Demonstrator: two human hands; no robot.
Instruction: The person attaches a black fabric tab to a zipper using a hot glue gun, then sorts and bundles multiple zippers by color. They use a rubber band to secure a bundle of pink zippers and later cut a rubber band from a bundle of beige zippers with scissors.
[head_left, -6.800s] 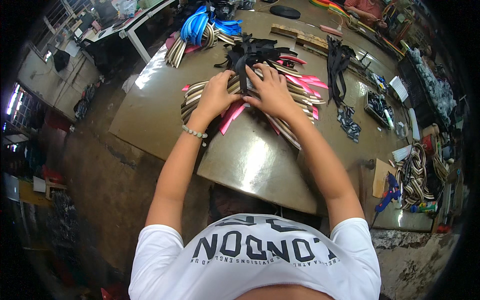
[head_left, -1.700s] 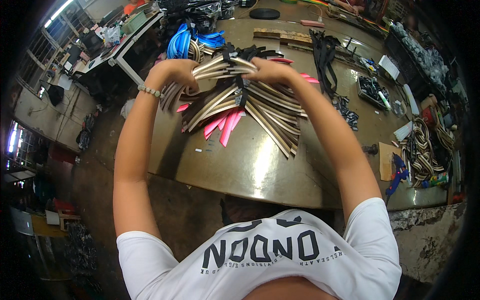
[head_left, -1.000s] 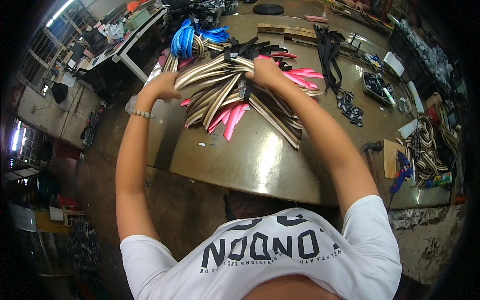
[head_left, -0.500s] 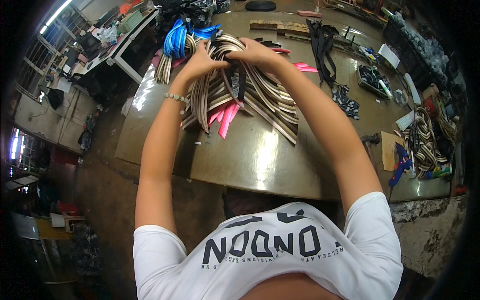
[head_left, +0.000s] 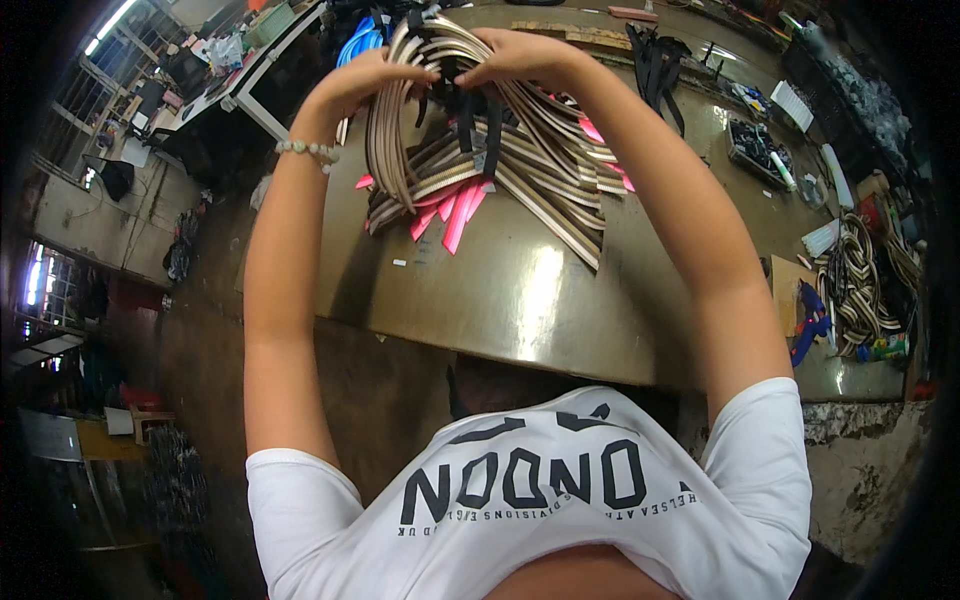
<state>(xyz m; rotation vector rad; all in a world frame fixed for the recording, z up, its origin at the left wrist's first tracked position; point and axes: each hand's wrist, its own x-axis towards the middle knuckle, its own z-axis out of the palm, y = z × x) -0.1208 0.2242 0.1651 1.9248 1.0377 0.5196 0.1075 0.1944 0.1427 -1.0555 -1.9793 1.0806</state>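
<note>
A thick bundle of beige, brown and black striped straps (head_left: 388,150) is bent into an arch between my hands. My left hand (head_left: 358,82) is closed around its left side, thumb pointing inward. On the right side, my right hand (head_left: 525,58) grips the same bundle, its thumb close to the left one. Black strap ends (head_left: 466,122) hang below the thumbs. Under the arch, more striped straps (head_left: 545,205) lie fanned out on the table, with pink strips (head_left: 460,215) poking out toward me. Some fingers are hidden behind the bundle.
Blue straps (head_left: 360,42) lie behind my left hand. Black straps (head_left: 657,75) rest farther right, near a tray of small black parts (head_left: 752,150). A blue glue gun (head_left: 812,322) and coiled striped straps (head_left: 858,290) sit at the table's right end.
Both hands have moved up and away from me with the strap bundle, which now stands as a higher arch over the pile. The blue straps are more covered by my left hand.
</note>
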